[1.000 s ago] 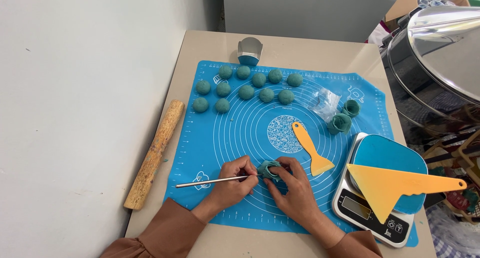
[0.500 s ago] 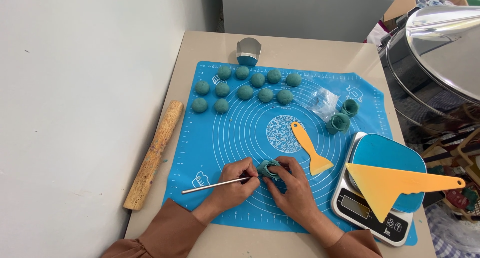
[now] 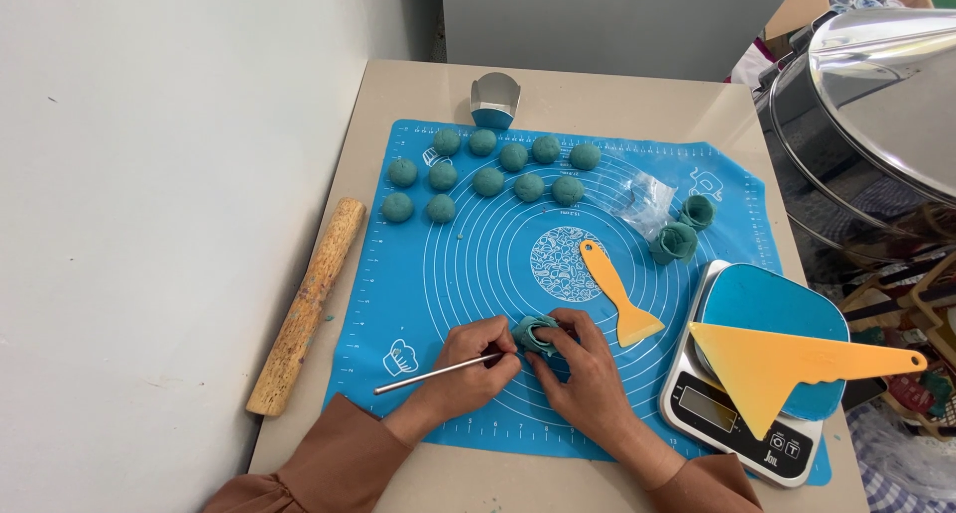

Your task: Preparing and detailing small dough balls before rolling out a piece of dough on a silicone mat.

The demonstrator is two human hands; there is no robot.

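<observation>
Left hand (image 3: 468, 366) pinches a thin metal stick (image 3: 430, 377), fingers closed on it, tip poking toward the dough piece (image 3: 536, 334). Right hand (image 3: 583, 366) is right beside it, fingers curled on the teal dough piece, which sits between both hands on the blue mat (image 3: 468, 274). Exact grip on the dough is hard to tell, probably pinched. Just beyond the right hand: yellow scraper (image 3: 617, 294). To its right: scale (image 3: 742, 403) with a big yellow cutter (image 3: 787, 359) on top. Left of the left hand, off the mat: wooden rolling pin (image 3: 307, 304). Farther ahead: two shaped dough flowers (image 3: 682, 229), then rows of dough balls (image 3: 488, 169), metal cup (image 3: 495, 100) at the far edge.
</observation>
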